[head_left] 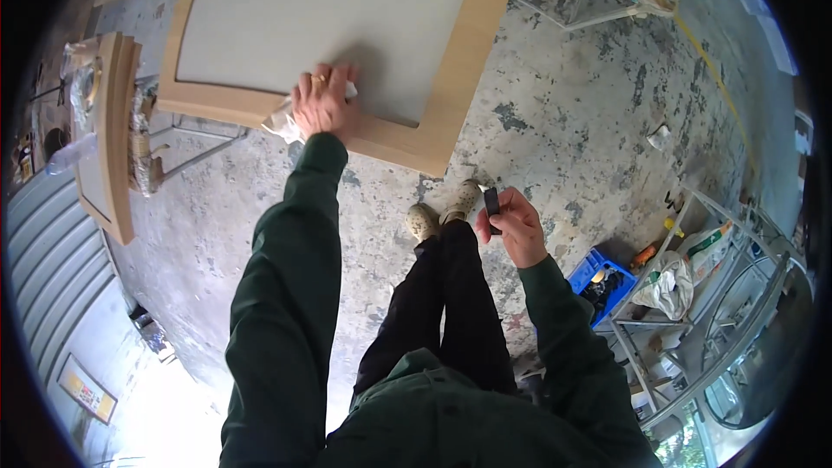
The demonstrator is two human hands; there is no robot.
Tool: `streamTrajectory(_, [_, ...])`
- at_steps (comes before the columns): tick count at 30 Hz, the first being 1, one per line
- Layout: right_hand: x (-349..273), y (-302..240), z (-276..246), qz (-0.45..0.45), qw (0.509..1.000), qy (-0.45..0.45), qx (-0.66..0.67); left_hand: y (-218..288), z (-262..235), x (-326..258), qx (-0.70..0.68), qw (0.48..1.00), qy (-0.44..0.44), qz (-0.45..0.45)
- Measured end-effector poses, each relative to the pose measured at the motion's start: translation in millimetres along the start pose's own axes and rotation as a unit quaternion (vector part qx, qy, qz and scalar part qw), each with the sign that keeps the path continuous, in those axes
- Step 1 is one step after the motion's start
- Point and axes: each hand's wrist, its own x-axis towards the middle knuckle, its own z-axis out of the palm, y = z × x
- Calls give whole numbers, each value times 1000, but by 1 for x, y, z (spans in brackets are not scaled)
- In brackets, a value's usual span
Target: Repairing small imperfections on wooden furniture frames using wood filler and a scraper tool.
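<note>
The left hand [325,108] grips a crumpled whitish sheet [282,124] against a smooth grey, pale-wood-framed panel [329,9]; the right hand [520,232] pinches a slim black implement [492,205].

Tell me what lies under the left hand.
Pale cloth or paper pokes out from under the left hand, at the near edge of the wood-framed panel. What is directly beneath the palm is covered and cannot be seen.

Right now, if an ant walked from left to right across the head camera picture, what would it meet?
Wooden frame at the far left, left hand, speckled left shoe, right hand, blue crate, white sack.
</note>
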Motion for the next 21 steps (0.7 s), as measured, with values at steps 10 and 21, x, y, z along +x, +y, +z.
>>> streamTrajectory(10, [37,56,-11,-94,984,57,-141,-4,17,-3,4,990,143,-7])
streamTrajectory(21, [51,70,-27,-255,921,33,-293,9,10,-33,98,985,143,-2])
